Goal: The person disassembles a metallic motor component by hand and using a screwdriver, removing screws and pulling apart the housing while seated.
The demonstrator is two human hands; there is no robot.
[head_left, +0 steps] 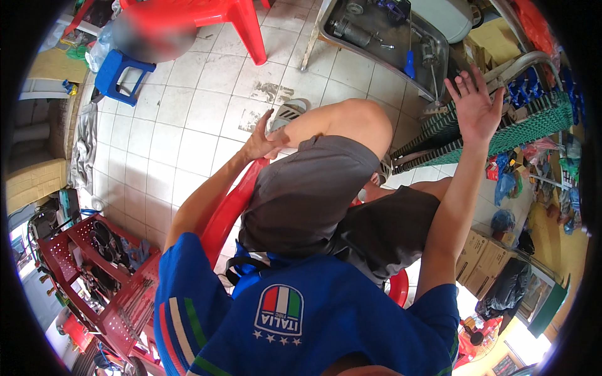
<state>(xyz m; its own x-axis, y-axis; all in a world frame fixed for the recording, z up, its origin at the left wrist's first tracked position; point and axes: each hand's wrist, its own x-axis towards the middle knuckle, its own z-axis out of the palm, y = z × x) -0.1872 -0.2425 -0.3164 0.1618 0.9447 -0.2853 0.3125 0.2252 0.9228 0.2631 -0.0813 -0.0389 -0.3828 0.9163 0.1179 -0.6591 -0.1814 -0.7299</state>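
In the head view, the right hand (478, 113) is at two o'clock, empty, its fingers spread wide. Just beside it, toward three o'clock, stands a green net chair (533, 128). The left hand (257, 144), toward eleven o'clock, has its thumb wide from the fingers; whether it touches the red chair (233, 210) beneath, I cannot tell. A metal tray (394, 61) is at one o'clock.
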